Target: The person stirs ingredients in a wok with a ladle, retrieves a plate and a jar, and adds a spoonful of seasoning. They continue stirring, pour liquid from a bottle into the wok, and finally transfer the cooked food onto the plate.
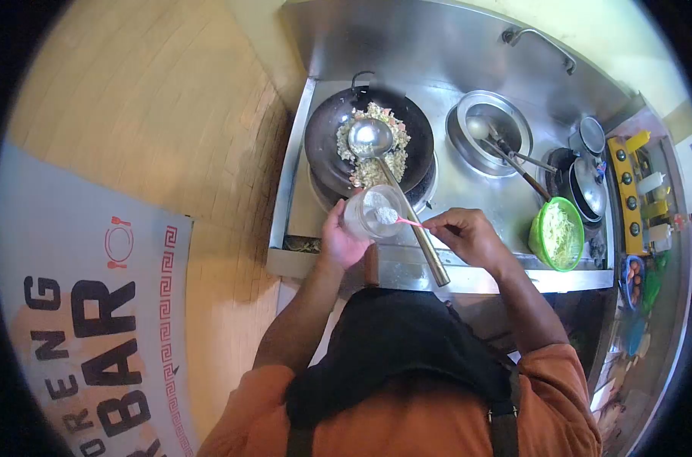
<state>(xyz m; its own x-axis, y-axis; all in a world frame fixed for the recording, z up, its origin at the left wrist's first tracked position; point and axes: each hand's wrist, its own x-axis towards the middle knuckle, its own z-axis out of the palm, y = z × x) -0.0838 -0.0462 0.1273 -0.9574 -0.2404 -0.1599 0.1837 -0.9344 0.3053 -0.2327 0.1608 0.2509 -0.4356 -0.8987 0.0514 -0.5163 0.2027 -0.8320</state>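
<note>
My left hand [344,242] is wrapped round a clear plastic jar [359,217], tilted near the wok's front edge. Between the fingers of my right hand [468,234] is the handle of a small pink spoon [411,222], and its bowl end, at the jar's mouth, carries a heap of white powder [386,215]. Behind the jar stands a dark wok [327,137] with fried rice [389,164] in it. A metal ladle [370,138] rests bowl-down on the rice, its long handle reaching over the counter's front edge between my hands.
Right of the wok sits a round metal pot [462,145] with utensils in it. A green basket of shredded cabbage [542,236] is near the front right. Lidded pans [587,186] and a yellow rack [626,206] stand farther right. A faucet [548,47] juts from the back wall.
</note>
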